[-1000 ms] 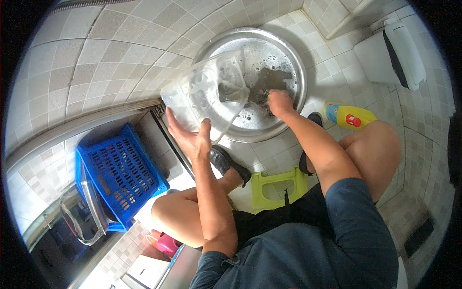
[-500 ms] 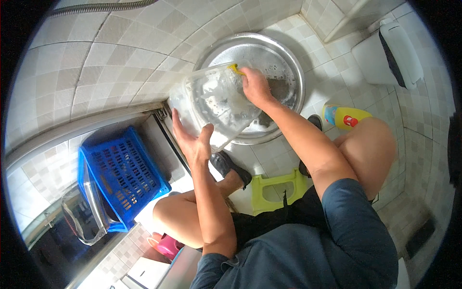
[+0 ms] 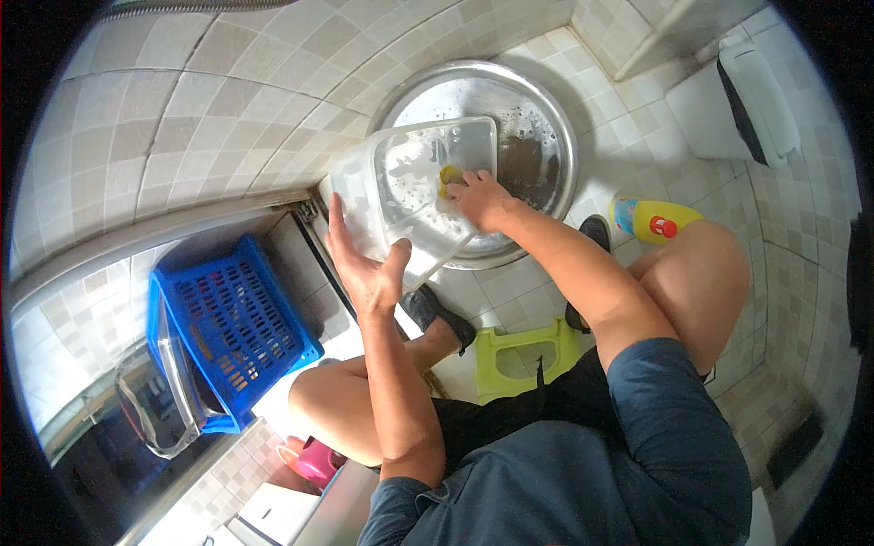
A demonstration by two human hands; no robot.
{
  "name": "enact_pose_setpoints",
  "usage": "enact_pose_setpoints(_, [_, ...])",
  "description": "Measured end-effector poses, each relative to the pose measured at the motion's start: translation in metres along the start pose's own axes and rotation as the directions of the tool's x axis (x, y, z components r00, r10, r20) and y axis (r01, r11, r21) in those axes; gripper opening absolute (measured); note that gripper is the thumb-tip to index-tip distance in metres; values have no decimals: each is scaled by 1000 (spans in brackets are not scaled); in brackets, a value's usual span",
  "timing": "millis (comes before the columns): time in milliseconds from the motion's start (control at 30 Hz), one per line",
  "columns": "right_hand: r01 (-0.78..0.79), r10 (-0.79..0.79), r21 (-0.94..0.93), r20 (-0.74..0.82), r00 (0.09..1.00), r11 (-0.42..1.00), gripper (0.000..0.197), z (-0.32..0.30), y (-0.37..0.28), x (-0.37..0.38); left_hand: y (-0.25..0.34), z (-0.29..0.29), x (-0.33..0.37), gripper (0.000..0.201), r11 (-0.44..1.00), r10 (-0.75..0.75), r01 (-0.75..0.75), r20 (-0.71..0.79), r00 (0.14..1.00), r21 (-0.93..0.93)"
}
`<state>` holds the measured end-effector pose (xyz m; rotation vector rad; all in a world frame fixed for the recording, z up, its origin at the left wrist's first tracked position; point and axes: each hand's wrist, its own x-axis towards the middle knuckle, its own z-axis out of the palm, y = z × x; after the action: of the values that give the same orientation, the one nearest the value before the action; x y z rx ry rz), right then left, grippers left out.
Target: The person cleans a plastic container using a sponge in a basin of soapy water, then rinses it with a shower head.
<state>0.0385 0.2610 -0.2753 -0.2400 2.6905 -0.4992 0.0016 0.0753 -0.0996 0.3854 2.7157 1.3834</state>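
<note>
A clear plastic bin [image 3: 423, 146] is tilted over a wide round metal basin [image 3: 564, 136]. My left hand [image 3: 369, 273] grips the bin's near left side, thumb apart from the fingers. Inside the bin, my right hand [image 3: 482, 202] presses a small yellow sponge [image 3: 449, 178] against the plastic; its fingers partly cover the sponge. Wet streaks and suds show in the basin, with a dark patch on its right side.
To the left stands a blue slotted basket [image 3: 237, 318]. A light green plastic stool [image 3: 492, 355] is between my feet. On the right lie a yellow bottle [image 3: 657, 221] and, farther off, a white bin [image 3: 728, 109] with a black liner edge. Tiled walls [image 3: 246, 109] border the basin.
My right hand has moved with the sponge from the bin's far edge down toward me, along the plastic. The left hand and the bin have barely shifted.
</note>
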Motion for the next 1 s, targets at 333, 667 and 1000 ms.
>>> enact_pose_setpoints(333, [-345,368,265,-42,929,900,22,20,27,-15,-34,-25,13,102,994,-51,70,-204,978,84])
enact_pose_setpoints(667, [-366,366,173,33,930,915,51,72,29,-27,-44,-19,9,87,871,-341,224,-210,916,-438])
enact_pose_setpoints(1000, [-354,688,933,216,692,64,31,73,70,10,-59,-14,9,75,100,-700,539,325,635,-837])
